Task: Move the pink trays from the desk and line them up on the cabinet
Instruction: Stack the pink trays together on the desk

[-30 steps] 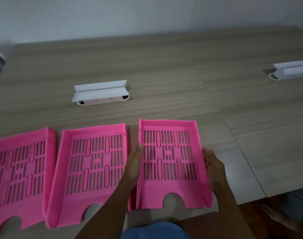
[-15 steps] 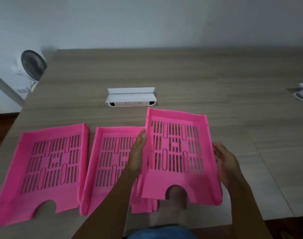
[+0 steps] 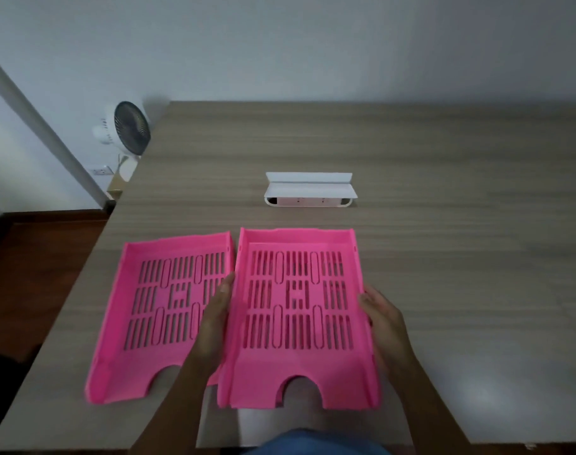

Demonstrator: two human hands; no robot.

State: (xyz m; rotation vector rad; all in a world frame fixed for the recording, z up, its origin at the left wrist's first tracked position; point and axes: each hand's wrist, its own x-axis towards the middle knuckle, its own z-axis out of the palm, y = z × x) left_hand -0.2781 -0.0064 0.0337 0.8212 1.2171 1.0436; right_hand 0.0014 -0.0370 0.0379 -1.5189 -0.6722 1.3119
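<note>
Wooden desk (image 3: 444, 290), both hands' fingers pressed flat against right pink tray (image 3: 299, 323) sides, fingertips hidden

Both forearms reach forward from the bottom of the view, bare and almost parallel. The left hand (image 3: 219, 310) stands on its edge, palm turned inward to the right, fingers (image 3: 228, 284) straight and together, pointing away from the body. The right hand (image 3: 380, 311) mirrors it, palm turned inward to the left, fingers slightly curled.
</note>
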